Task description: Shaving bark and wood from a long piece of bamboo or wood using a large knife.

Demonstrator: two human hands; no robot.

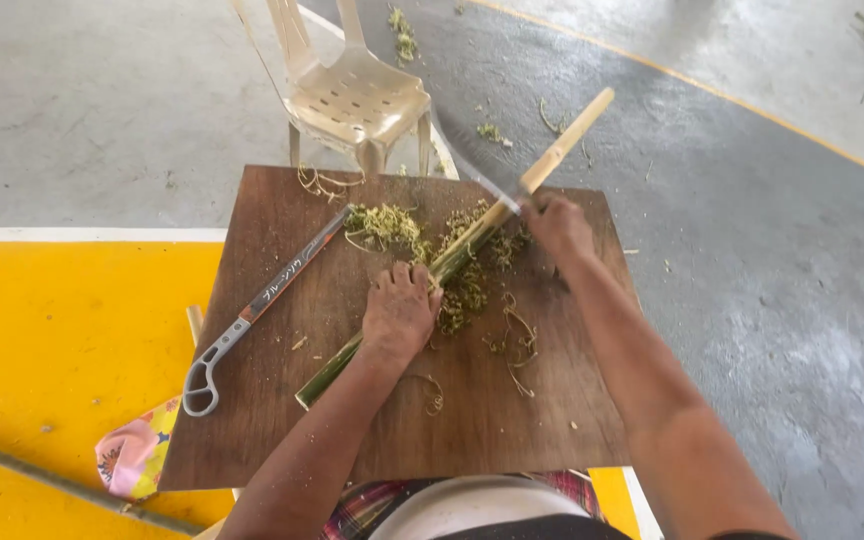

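A long bamboo stalk [472,240] lies slanted across a dark wooden board [512,420], green at its near end and pale where it is stripped at the far end. My left hand [400,308] presses down on the stalk's green part. My right hand [557,225] grips a long knife whose blade [472,165] rests on the stalk, just beyond the fingers. Green and pale shavings [462,285] lie heaped around the stalk between both hands.
A grey folding saw [262,305] lies on the board's left side. A cream plastic chair [352,95] stands beyond the board. A pink patterned cloth [132,455] and a thin pole [62,485] lie on the yellow floor at lower left. Grey concrete extends right.
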